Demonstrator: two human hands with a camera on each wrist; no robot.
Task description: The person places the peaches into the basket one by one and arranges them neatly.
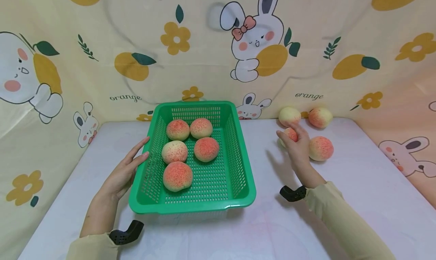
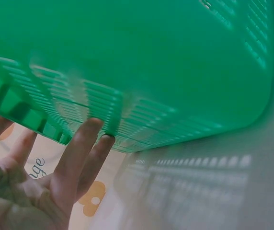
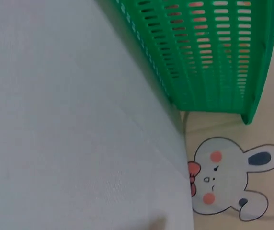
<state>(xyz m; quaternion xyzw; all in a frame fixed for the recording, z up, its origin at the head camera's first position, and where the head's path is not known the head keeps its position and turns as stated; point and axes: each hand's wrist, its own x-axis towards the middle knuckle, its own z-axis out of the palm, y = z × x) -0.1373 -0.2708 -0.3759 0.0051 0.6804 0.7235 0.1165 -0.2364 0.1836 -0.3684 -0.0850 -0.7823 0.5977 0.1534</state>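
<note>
A green slotted basket (image 1: 226, 199) sits left of centre on the table with several red-speckled peaches (image 1: 178, 176) inside. At its left side is my left hand (image 1: 117, 178); the fairly straight fingers (image 2: 82, 143) touch the outer wall in the left wrist view. Right of the basket, my right hand (image 1: 299, 148) grips a peach (image 1: 291, 134) between thumb and fingers, partly hiding it. Close around that hand lie a pale peach (image 1: 289, 116), a red-yellow peach (image 1: 320, 117) and a pinkish peach (image 1: 321, 148). The right wrist view shows neither the held peach nor clear fingers.
A white-covered table (image 1: 272, 229) extends under everything. Behind it hangs a cream cloth (image 1: 204, 70) printed with rabbits and oranges, which also runs along both sides. Black wrist pieces (image 1: 126, 233) stick out from both sleeves.
</note>
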